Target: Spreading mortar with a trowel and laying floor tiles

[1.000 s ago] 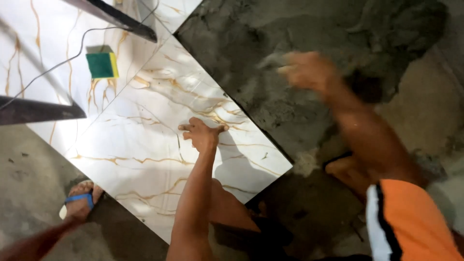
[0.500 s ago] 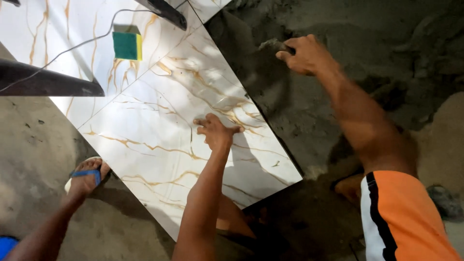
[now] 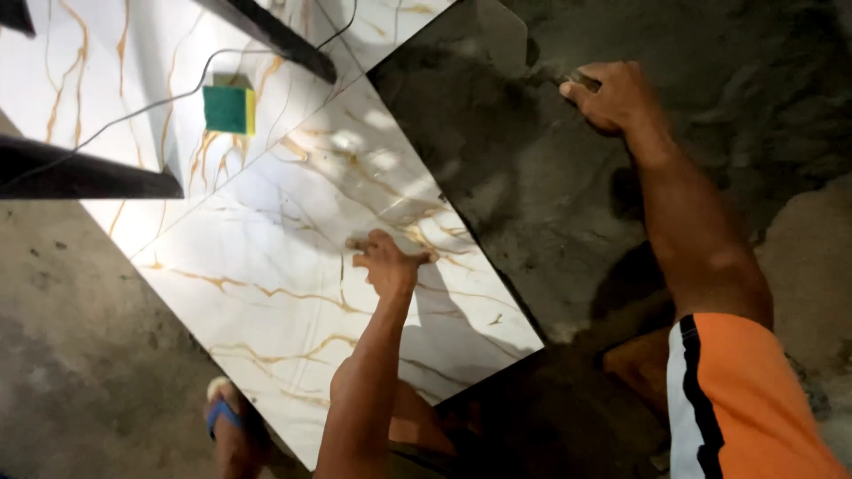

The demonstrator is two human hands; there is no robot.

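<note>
Left hand (image 3: 388,263) rests with fingers spread flat on the white gold-veined floor tile (image 3: 293,293) lying beside the grey wet mortar bed (image 3: 550,204), while right hand (image 3: 614,96) is closed around a trowel handle (image 3: 575,82) over the mortar.

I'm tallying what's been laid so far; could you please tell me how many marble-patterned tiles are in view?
3: one under the left hand, one beyond it at upper left bearing the green sponge, one at the top edge. Others may lie outside the frame.
</note>
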